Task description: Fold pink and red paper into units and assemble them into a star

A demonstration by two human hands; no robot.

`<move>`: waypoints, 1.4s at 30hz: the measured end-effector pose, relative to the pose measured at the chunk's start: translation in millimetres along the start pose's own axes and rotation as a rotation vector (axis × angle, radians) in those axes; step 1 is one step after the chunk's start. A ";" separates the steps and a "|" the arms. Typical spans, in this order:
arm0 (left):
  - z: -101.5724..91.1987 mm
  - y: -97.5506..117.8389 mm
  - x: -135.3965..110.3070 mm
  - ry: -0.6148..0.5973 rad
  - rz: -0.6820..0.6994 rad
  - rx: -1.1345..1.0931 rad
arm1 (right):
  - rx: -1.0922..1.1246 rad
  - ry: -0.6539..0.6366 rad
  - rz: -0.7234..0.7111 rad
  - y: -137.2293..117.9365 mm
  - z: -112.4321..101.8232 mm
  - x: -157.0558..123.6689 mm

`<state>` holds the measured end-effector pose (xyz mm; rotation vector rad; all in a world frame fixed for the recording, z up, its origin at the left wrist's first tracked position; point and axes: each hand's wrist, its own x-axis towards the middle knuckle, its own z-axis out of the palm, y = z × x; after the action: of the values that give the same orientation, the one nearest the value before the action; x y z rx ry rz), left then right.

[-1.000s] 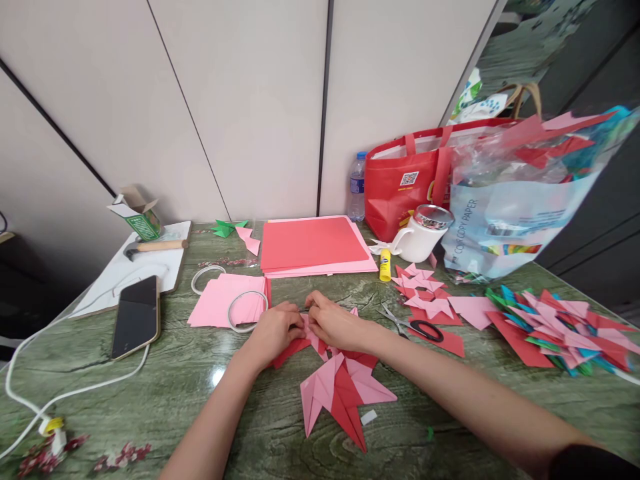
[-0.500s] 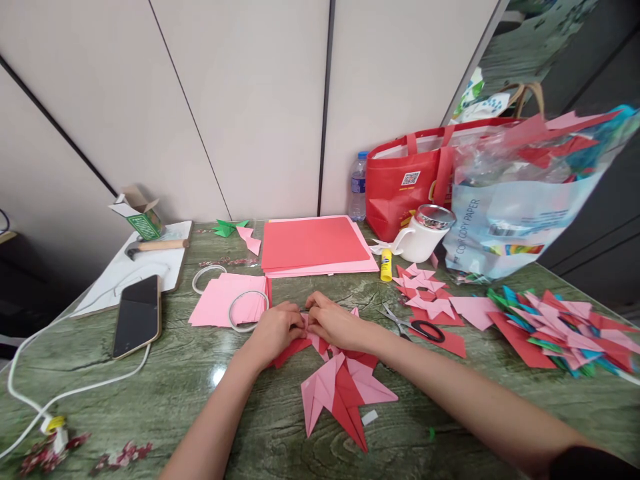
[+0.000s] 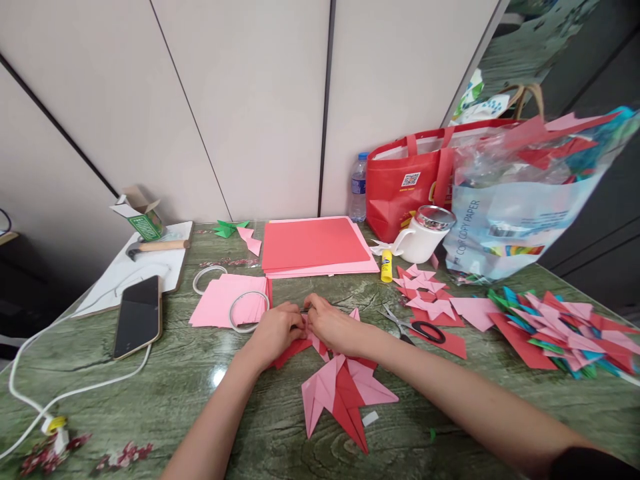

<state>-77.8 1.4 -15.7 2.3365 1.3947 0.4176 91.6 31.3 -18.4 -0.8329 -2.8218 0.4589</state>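
My left hand [image 3: 277,331] and my right hand [image 3: 330,325] meet at the middle of the table. Their fingers pinch a folded pink and red paper piece [image 3: 316,343], mostly hidden beneath them. Closer to me lies a pink and red folded paper star shape [image 3: 336,393], its points spread toward the table's front. Just right of it is a small white scrap [image 3: 370,419]. Left of my hands, a stack of pink paper squares [image 3: 220,301] carries a roll of clear tape [image 3: 249,311]. Scissors [image 3: 415,328] with black handles rest to the right of my right hand.
Red and pink sheets [image 3: 317,243] lie at the back. To the right are a glue stick [image 3: 387,266], a white mug [image 3: 423,237], a red bag [image 3: 395,187], a plastic paper bag [image 3: 500,227] and a colourful folded-paper pile [image 3: 570,330]. A phone [image 3: 137,317] and a hammer [image 3: 160,246] lie left.
Both hands stay in place on the paper piece; the right fingers shift very slightly. Nothing else has visibly moved.
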 end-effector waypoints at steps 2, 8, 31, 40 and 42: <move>0.3 0.1 -0.1 0.003 0.002 -0.001 | 0.044 0.018 0.036 3.4 0.3 -0.5; 0.2 0.4 -0.6 0.000 0.019 -0.001 | 0.190 0.097 0.067 10.5 3.4 -4.1; -5.2 5.4 -6.1 -0.060 0.082 0.079 | -0.106 0.098 -0.031 6.8 17.4 -2.0; -4.8 4.8 -5.3 -0.048 0.075 0.069 | 0.032 0.205 0.056 17.8 15.8 -4.2; -4.8 4.2 -5.2 -0.046 0.073 0.066 | 0.088 0.239 0.072 21.3 17.2 -1.7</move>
<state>-79.1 -4.2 -9.8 2.4406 1.3246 0.3413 99.5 43.1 -41.8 -0.9083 -2.5420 0.4571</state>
